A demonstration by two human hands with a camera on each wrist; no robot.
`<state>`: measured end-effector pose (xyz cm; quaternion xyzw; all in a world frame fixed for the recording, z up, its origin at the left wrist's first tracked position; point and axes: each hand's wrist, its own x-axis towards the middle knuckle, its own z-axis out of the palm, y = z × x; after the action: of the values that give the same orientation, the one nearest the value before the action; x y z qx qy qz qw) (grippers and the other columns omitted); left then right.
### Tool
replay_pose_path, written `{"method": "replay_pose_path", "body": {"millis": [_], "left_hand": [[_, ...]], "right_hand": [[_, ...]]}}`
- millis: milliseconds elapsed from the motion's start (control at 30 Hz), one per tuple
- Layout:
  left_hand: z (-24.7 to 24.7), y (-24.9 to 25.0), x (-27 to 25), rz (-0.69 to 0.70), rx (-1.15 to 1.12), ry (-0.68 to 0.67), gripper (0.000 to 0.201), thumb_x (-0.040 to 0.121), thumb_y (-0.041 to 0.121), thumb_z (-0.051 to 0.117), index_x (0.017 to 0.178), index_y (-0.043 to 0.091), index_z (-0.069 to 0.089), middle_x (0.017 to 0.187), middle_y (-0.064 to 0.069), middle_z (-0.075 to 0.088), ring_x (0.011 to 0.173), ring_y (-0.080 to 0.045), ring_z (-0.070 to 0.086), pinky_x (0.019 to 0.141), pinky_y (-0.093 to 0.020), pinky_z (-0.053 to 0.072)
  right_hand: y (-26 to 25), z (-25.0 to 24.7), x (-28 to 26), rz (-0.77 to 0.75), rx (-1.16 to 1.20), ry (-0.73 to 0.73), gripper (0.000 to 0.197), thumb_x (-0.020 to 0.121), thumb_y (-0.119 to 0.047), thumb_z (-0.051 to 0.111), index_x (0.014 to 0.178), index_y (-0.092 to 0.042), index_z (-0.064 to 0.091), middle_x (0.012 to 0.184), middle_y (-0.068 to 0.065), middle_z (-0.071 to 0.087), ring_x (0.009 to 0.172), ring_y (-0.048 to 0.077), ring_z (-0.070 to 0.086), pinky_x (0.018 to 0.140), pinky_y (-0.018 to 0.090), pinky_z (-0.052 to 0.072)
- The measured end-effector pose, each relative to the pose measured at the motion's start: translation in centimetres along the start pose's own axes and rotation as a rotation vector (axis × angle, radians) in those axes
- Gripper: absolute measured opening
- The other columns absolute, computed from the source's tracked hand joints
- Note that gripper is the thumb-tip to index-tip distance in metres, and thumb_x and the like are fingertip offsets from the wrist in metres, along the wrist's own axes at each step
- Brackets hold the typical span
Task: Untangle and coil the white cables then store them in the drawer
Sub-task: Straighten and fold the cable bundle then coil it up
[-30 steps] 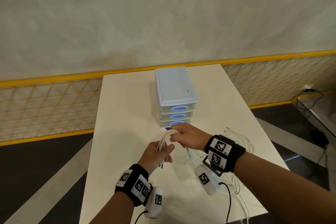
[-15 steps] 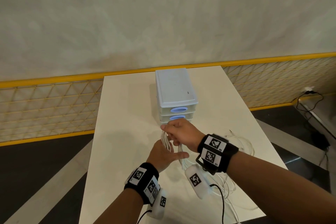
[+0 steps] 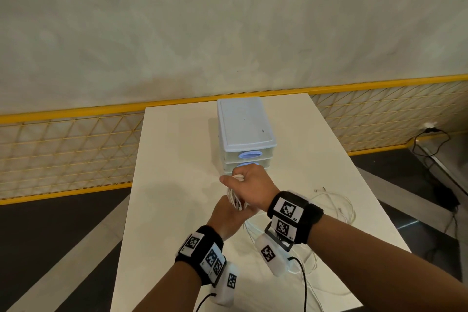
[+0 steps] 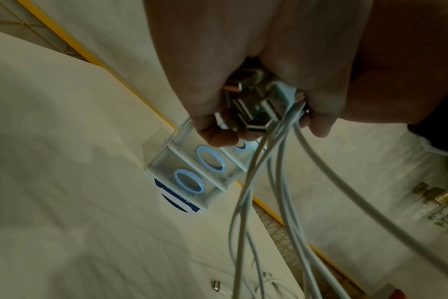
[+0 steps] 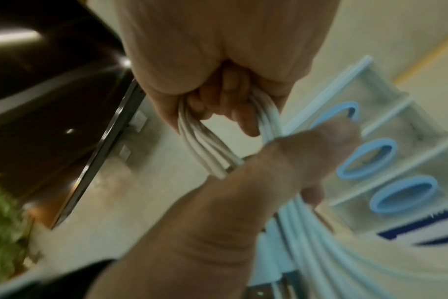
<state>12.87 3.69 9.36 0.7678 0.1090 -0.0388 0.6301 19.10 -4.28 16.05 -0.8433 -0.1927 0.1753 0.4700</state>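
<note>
A bundle of white cables [image 3: 233, 198] hangs between my two hands, just in front of the clear drawer unit [image 3: 245, 127]. My right hand [image 3: 236, 179] grips the top of the looped strands [image 5: 209, 150], fingers curled round them. Below it, my left hand [image 3: 231, 211] holds the lower part, pinching the strands and several metal plugs [image 4: 253, 113]. From the left hand the strands [image 4: 266, 192] trail down to the table. The unit has three drawers with blue oval handles [image 5: 367, 159], all pushed in.
More loose white cable [image 3: 338, 204] lies on the white table [image 3: 174, 159] to the right of my right wrist. A plug end [image 3: 319, 189] lies beside it. A yellow mesh railing [image 3: 65, 149] runs behind the table. Dark floor lies on both sides.
Both hands have moved forward towards the drawer unit with the bundle. The right hand now hides the lowest handle and part of the middle one.
</note>
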Motion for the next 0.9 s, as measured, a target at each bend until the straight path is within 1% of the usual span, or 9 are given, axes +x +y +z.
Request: {"method": "replay_pose_path", "body": {"millis": [67, 200, 333, 467, 533, 633, 700, 800, 900], "left_hand": [[-0.2, 0.0, 0.0, -0.003, -0.012, 0.002, 0.025, 0.075, 0.002, 0.072, 0.089, 0.019, 0.061, 0.076, 0.010, 0.066, 0.068, 0.007, 0.062, 0.060, -0.011, 0.045], [-0.3, -0.5, 0.0, -0.029, -0.011, 0.006, 0.022, 0.073, 0.014, 0.074, 0.093, 0.010, 0.064, 0.079, -0.004, 0.070, 0.067, -0.008, 0.063, 0.061, -0.026, 0.048], [0.1, -0.2, -0.2, -0.031, 0.032, 0.004, 0.016, 0.079, 0.004, 0.066, 0.075, 0.017, 0.059, 0.062, 0.006, 0.060, 0.051, 0.005, 0.054, 0.049, -0.011, 0.038], [0.2, -0.5, -0.3, -0.067, 0.088, 0.003, 0.021, 0.081, 0.009, 0.061, 0.064, 0.020, 0.056, 0.056, 0.008, 0.056, 0.047, 0.000, 0.050, 0.047, -0.017, 0.038], [0.1, -0.5, -0.4, -0.100, 0.074, -0.006, 0.023, 0.082, 0.011, 0.060, 0.060, 0.018, 0.058, 0.050, 0.008, 0.058, 0.045, -0.002, 0.051, 0.047, -0.021, 0.040], [-0.1, -0.4, -0.6, -0.105, -0.059, -0.015, 0.016, 0.087, 0.019, 0.062, 0.072, 0.013, 0.063, 0.055, 0.003, 0.063, 0.060, -0.012, 0.067, 0.056, -0.024, 0.044], [-0.2, -0.7, -0.5, -0.150, -0.198, 0.009, 0.024, 0.089, 0.025, 0.062, 0.070, 0.010, 0.058, 0.052, -0.003, 0.058, 0.062, -0.028, 0.068, 0.061, -0.031, 0.045], [-0.1, -1.1, -0.3, -0.198, -0.409, 0.072, 0.019, 0.090, 0.016, 0.061, 0.076, 0.004, 0.056, 0.050, -0.003, 0.052, 0.049, -0.023, 0.059, 0.066, -0.041, 0.046], [-0.2, -0.6, -0.3, -0.192, -0.595, 0.095, 0.013, 0.092, 0.008, 0.055, 0.098, 0.000, 0.064, 0.076, -0.006, 0.071, 0.066, -0.021, 0.066, 0.060, -0.034, 0.052]], "right_hand": [[-0.3, 0.2, 0.0, -0.062, -0.105, -0.009, 0.048, 0.084, -0.038, 0.060, 0.045, -0.019, 0.042, 0.045, -0.004, 0.038, 0.047, 0.010, 0.039, 0.055, 0.023, 0.034], [-0.6, 0.1, 0.4, -0.084, -0.154, -0.033, 0.049, 0.086, -0.037, 0.057, 0.044, -0.017, 0.040, 0.045, 0.000, 0.037, 0.047, 0.013, 0.037, 0.057, 0.033, 0.038], [-0.7, 0.1, 0.2, -0.118, -0.240, -0.073, 0.043, 0.085, -0.033, 0.057, 0.052, -0.007, 0.049, 0.046, 0.003, 0.040, 0.053, 0.020, 0.042, 0.058, 0.036, 0.041], [-0.4, 0.3, 0.3, -0.149, -0.264, -0.095, 0.043, 0.085, -0.032, 0.057, 0.060, 0.002, 0.054, 0.056, 0.015, 0.051, 0.062, 0.031, 0.052, 0.058, 0.036, 0.042], [-0.2, 0.3, 0.4, -0.164, -0.253, -0.117, 0.043, 0.086, -0.033, 0.058, 0.063, 0.003, 0.056, 0.058, 0.018, 0.054, 0.060, 0.029, 0.052, 0.057, 0.032, 0.040], [0.0, 0.0, 0.8, -0.148, -0.178, -0.152, 0.036, 0.088, -0.036, 0.059, 0.071, -0.004, 0.056, 0.059, 0.002, 0.051, 0.056, 0.013, 0.046, 0.059, 0.025, 0.038], [0.6, -0.3, 1.2, -0.097, -0.081, -0.163, 0.026, 0.088, -0.038, 0.058, 0.094, -0.013, 0.057, 0.077, -0.003, 0.055, 0.070, 0.008, 0.051, 0.071, 0.025, 0.044], [3.1, -0.9, 1.0, 0.031, 0.025, -0.281, 0.062, 0.081, -0.044, 0.066, 0.133, -0.025, 0.037, 0.117, -0.001, 0.052, 0.108, 0.014, 0.052, 0.097, 0.033, 0.046], [5.8, -0.7, -0.1, 0.099, -0.092, -0.467, 0.081, 0.073, -0.049, 0.072, 0.139, -0.029, 0.028, 0.128, -0.001, 0.050, 0.113, 0.016, 0.054, 0.100, 0.035, 0.046]]}}
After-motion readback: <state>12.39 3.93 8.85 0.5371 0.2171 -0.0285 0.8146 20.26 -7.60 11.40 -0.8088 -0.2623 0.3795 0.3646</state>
